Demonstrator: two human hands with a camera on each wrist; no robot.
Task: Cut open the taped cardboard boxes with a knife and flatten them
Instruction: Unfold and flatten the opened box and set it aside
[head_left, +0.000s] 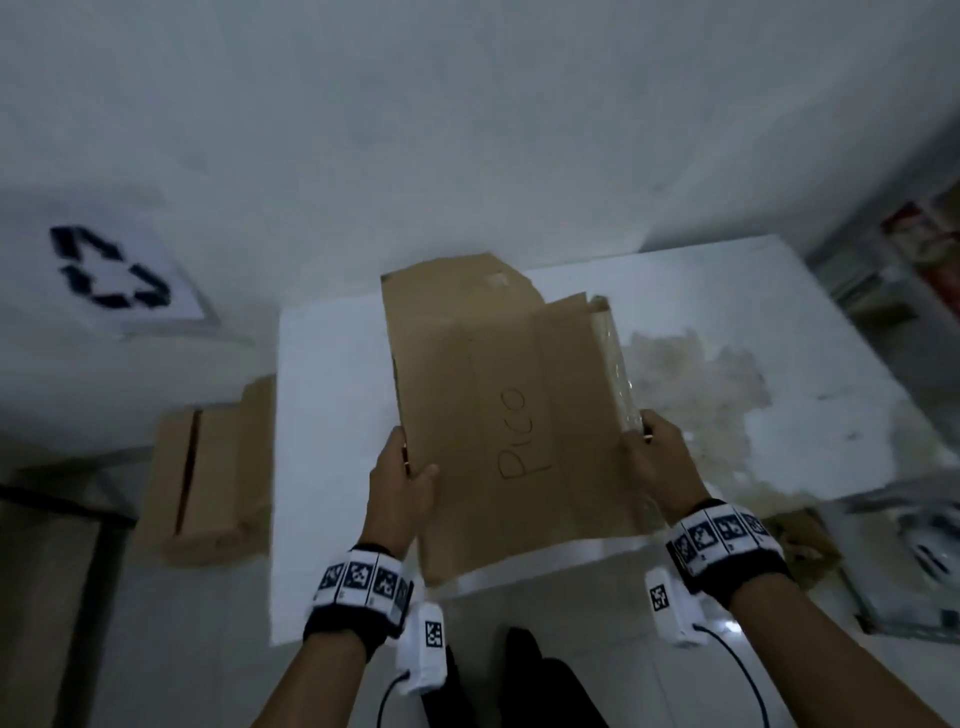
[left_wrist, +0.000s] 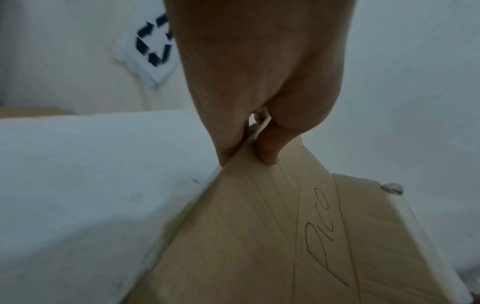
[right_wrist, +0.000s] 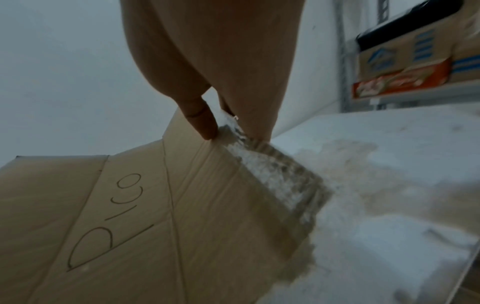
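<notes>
A flattened brown cardboard box (head_left: 498, 395) marked "Pico" is held above the white table (head_left: 332, 415). My left hand (head_left: 410, 467) grips its left edge, thumb on top, fingers underneath. My right hand (head_left: 649, 447) grips the right edge, where clear tape (head_left: 615, 364) runs along the cardboard. In the left wrist view my left hand (left_wrist: 249, 152) pinches the cardboard (left_wrist: 259, 236) edge. Seen from the right wrist, my right hand (right_wrist: 233, 131) pinches the cardboard (right_wrist: 155, 216) at its crinkled tape strip (right_wrist: 272, 174). No knife is visible.
Another cardboard box (head_left: 208, 467) stands on the floor left of the table. A sheet with a recycling symbol (head_left: 111, 267) hangs on the wall at left. Shelving with printed boxes (right_wrist: 405, 67) stands at the right. The table's right half shows a worn patch (head_left: 701, 374).
</notes>
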